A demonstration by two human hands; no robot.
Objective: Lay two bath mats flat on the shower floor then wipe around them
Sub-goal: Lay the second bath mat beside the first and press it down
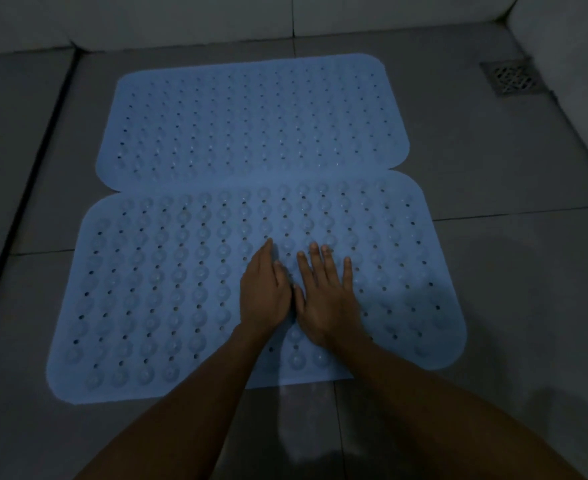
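We see two pale blue bath mats lying flat on the grey tiled floor (pixel 493 271). The far mat (pixel 251 123) sits toward the back wall (pixel 181 19), and the near mat (pixel 168 289) lies just in front of it, their long edges meeting or slightly overlapping along the middle (we cannot tell which). The near mat sits a little askew, its right end reaching further out than the far mat's. Our left hand (pixel 263 296) and right hand (pixel 323 299) both rest flat on the near mat, side by side near its centre, fingers straight and pressing down, gripping nothing. Bare tile runs around every outer edge, widest on the right, where a drain grate (pixel 510 77) sits in the far corner, well apart from the mats.
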